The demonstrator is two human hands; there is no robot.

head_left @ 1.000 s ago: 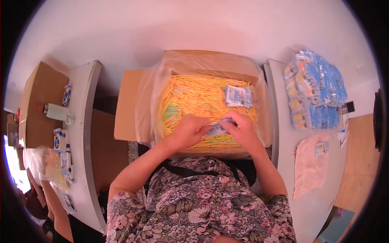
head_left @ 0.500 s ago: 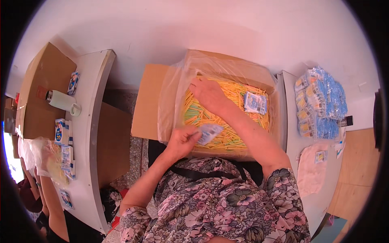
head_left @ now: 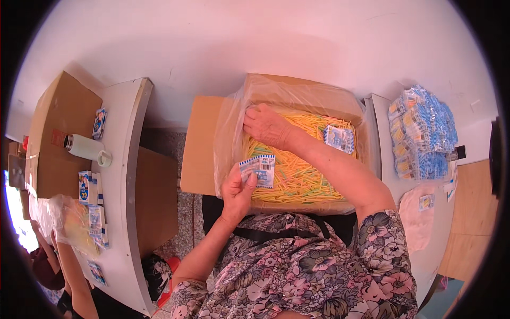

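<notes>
An open cardboard box (head_left: 297,85) lined with clear plastic stands in front of me, filled with thin yellow, orange and green sticks (head_left: 297,173). My left hand (head_left: 237,192) pinches a small flat printed packet (head_left: 264,174) with a blue-and-white striped edge, over the near left part of the sticks. At the far left corner of the box is my right hand (head_left: 269,127). Its fingers are bent closed against the plastic liner (head_left: 226,130), and their tips are hidden. Another printed packet (head_left: 340,138) lies on the sticks at the right.
Blue-edged packets (head_left: 422,133) are piled on the right table, near a pink cloth (head_left: 417,212). The left table (head_left: 119,212) holds a pale green flask (head_left: 85,147), small boxes (head_left: 87,186) and a plastic bag (head_left: 66,220). A person's arm (head_left: 77,279) reaches in at lower left.
My left hand has turned the packet upright so its printed face shows. My right hand has drawn slightly left, its fingers at the liner. The whole view has shifted a little.
</notes>
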